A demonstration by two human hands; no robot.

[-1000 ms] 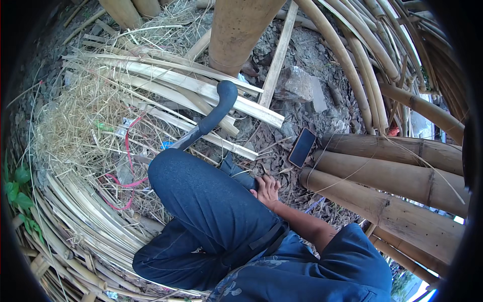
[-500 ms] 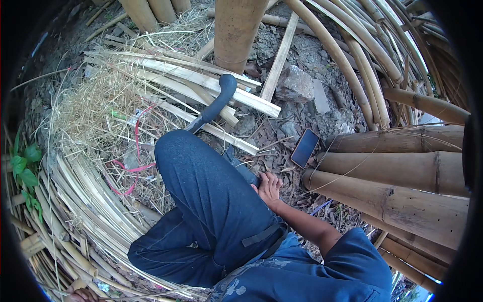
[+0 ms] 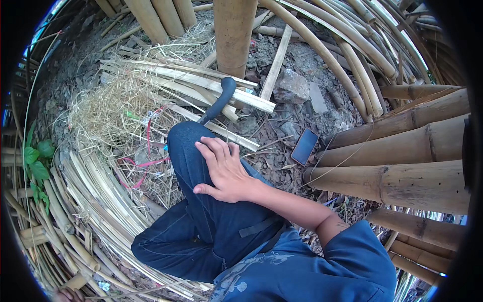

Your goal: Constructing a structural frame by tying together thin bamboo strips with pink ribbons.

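Note:
My right hand (image 3: 224, 173) rests on my raised knee in dark blue trousers, fingers spread, holding nothing. At the lower left rim my left hand (image 3: 68, 295) is partly cut off and dim; its fingers appear closed at the end of a thin bamboo strip (image 3: 138, 291). That strip runs right, toward my folded leg. Just beyond the knee stands a dark, curved tool handle (image 3: 226, 94), its lower part hidden behind the knee. Split bamboo slats (image 3: 201, 80) lie behind the handle. Long pale bamboo strips (image 3: 108, 201) curve along my left side.
A heap of shavings (image 3: 110, 103) with pink ribbon (image 3: 136, 183) lies at left. A phone (image 3: 305, 146) rests on leaf litter, near a stone (image 3: 292, 86). Thick bamboo poles (image 3: 392, 183) crowd the right; an upright post (image 3: 232, 38) stands ahead. Green leaves (image 3: 39, 158) grow far left.
My right hand has come up from the ground beside my leg onto the knee, fingers spreading. The left hand has shifted slightly left and down at the rim. The view has turned a little.

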